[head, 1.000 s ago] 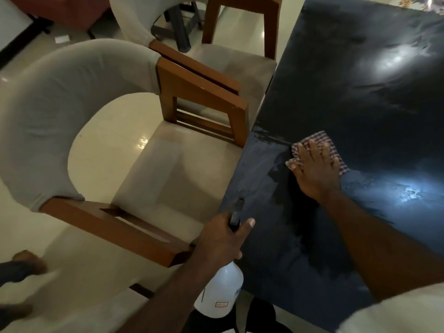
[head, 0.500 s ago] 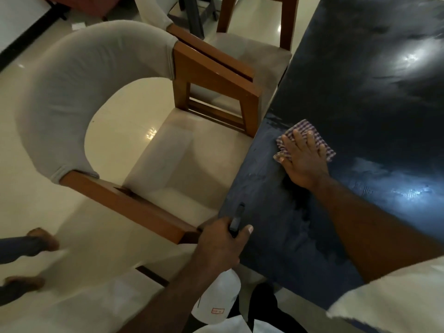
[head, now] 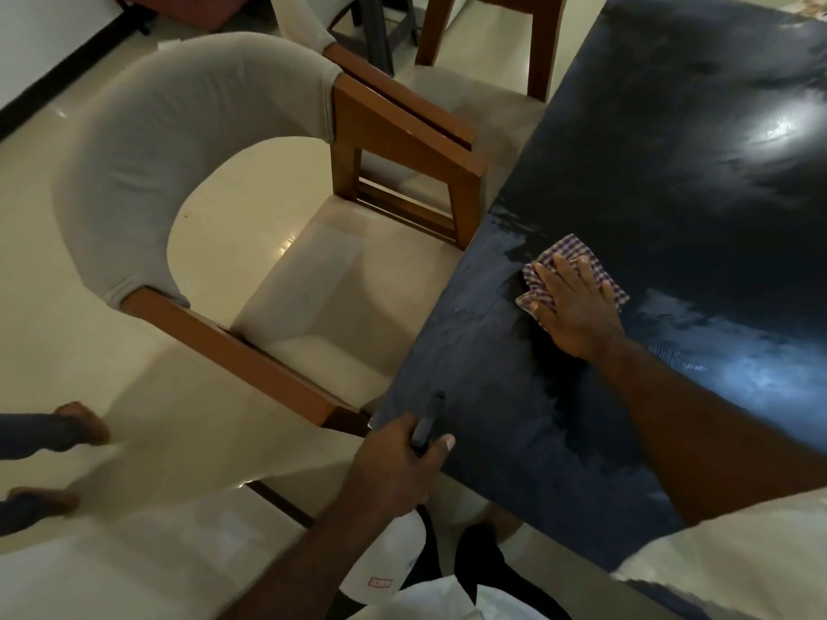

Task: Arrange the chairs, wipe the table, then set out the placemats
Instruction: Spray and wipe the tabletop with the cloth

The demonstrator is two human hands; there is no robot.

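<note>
A dark glossy table (head: 671, 172) fills the right side, with wet smears near its left edge. My right hand (head: 577, 306) lies flat on a checked cloth (head: 568, 257), pressing it onto the tabletop. My left hand (head: 394, 472) grips the black trigger head of a white spray bottle (head: 385, 561), held just off the table's near corner. A wooden armchair (head: 313, 279) with a grey padded back and pale seat stands pushed up to the table's left edge. A second chair (head: 461, 96) of the same kind stands beyond it.
Another person's bare feet (head: 80, 429) are on the pale tiled floor at the left edge. My own legs and white shirt show at the bottom. A dark stool base and a reddish piece of furniture sit at the far top left.
My right hand slid the cloth left along the table edge and back a little to the right. My left hand kept hold of the spray bottle at the corner.
</note>
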